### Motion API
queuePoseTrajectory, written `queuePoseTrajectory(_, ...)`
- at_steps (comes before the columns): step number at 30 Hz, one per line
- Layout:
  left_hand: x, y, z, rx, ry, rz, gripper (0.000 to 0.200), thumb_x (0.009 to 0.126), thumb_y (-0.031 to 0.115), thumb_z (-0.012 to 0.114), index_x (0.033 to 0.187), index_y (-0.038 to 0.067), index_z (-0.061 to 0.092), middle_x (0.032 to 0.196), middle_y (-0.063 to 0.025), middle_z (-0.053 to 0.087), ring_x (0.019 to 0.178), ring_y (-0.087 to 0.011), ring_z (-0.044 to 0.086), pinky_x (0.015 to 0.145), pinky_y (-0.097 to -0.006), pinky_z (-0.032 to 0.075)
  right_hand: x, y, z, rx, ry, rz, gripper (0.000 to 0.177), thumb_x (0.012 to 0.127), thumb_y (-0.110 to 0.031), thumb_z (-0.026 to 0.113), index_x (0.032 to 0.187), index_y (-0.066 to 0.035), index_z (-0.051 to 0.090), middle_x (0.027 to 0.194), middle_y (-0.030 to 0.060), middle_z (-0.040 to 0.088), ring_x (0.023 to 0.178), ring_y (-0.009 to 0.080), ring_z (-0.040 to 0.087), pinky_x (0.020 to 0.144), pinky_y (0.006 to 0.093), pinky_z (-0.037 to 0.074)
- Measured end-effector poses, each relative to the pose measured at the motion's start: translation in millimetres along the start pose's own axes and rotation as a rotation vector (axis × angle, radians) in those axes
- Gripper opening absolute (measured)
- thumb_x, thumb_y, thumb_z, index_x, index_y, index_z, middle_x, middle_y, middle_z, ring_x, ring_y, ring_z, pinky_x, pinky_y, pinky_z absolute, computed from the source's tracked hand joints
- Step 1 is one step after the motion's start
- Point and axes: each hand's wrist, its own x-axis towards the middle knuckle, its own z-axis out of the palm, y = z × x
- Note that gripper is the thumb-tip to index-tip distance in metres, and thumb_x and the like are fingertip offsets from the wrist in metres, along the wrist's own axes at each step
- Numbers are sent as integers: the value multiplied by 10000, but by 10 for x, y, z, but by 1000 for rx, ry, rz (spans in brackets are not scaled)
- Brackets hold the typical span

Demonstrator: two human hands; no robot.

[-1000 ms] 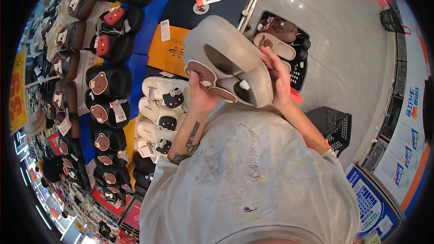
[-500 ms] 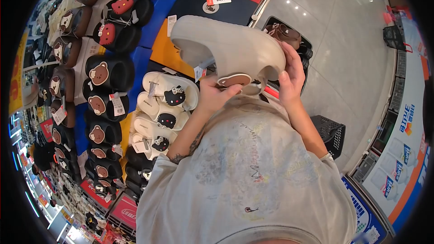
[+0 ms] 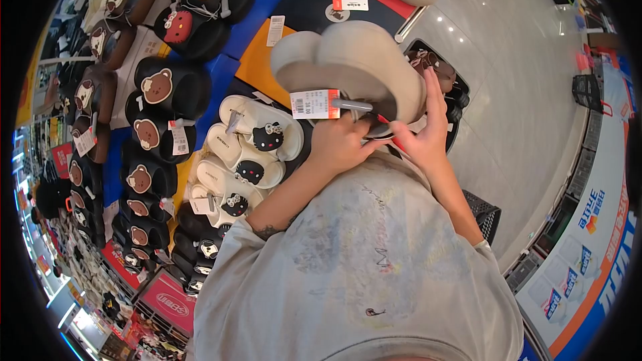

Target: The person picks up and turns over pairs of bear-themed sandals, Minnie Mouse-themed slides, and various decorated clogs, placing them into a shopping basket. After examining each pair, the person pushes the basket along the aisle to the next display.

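Holding a pair of taupe slides [image 3: 358,53] aloft before the chest, gripped between both hands, with the left hand [image 3: 342,142] closed on the lower edge just below a white-and-red price tag [image 3: 314,104] and the right hand [image 3: 429,127] laid along the outer side with extended fingers and inward-pointing thumb. Flanked on the left by white slides [image 3: 224,140] with black cat-face charms, and beyond the right hand by a black basket [image 3: 441,55] containing brown shoes [image 3: 436,69].

A shop: rows of slippers [image 3: 179,85] on display, price tags [image 3: 179,139], black shopping baskets [image 3: 588,93].
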Motion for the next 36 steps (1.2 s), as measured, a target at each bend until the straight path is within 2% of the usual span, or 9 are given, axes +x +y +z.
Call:
queuePoseTrajectory(3,-29,-18,121,97,-66,44,373,628,429,745,800,102,690,698,-67,579,606,-222,597,495,-342,477,152,-151,37,-42,-70,-30,910,690,-347,752,1378,23,286,1306,252,439,1175,373,464,989,412,355)
queuePoseTrajectory(5,-25,-2,162,227,-23,137,347,611,402,749,800,117,691,694,-58,569,592,-221,593,484,-338,473,229,-173,75,231,-91,302,866,708,-307,759,1363,27,301,1236,238,497,1130,349,507,940,385,402)
queuePoseTrajectory(10,-91,-40,212,272,-80,110,260,632,318,730,728,89,653,643,-57,542,634,-210,592,505,-340,473,228,4,79,261,-231,301,745,751,-231,737,1333,17,344,1176,196,545,1085,297,535,914,363,420)
queuePoseTrajectory(13,-185,-72,242,422,-103,106,281,669,260,685,908,114,664,922,-105,610,920,-313,598,711,-404,499,123,50,107,358,-208,253,679,754,-168,720,1310,7,373,1180,170,548,1076,280,536,921,352,414)
queuePoseTrajectory(15,-129,-71,225,448,119,180,85,666,144,603,684,66,631,603,-80,515,667,-264,596,601,-426,478,98,114,110,474,-209,214,644,739,-127,709,1285,6,395,1206,161,531,1072,274,535,926,345,408)
queuePoseTrajectory(20,-167,-110,290,442,107,226,120,659,125,588,724,42,644,607,-120,519,682,-301,586,681,-475,463,89,291,121,447,-188,-80,727,699,-118,729,1313,-45,347,1397,199,366,1291,308,356,1006,413,342)
queuePoseTrajectory(26,-103,-61,248,423,42,199,115,664,124,587,721,38,639,646,-115,550,718,-303,597,720,-480,461,-24,348,158,336,-171,20,704,747,-136,711,1330,-21,334,1383,189,386,1235,268,424,1003,364,353)
queuePoseTrajectory(29,-92,-36,324,387,30,182,98,672,126,587,703,43,627,680,-101,569,701,-282,604,682,-436,480,37,176,73,462,-199,289,699,789,-172,692,1356,-11,316,1363,180,413,1208,253,450,997,348,360)
queuePoseTrajectory(36,171,177,272,193,-186,23,109,655,123,617,700,24,623,675,-134,604,586,-253,634,490,-367,497,186,242,124,337,-174,145,766,819,-269,668,1391,41,262,1355,213,412,1263,268,405,1032,359,326)
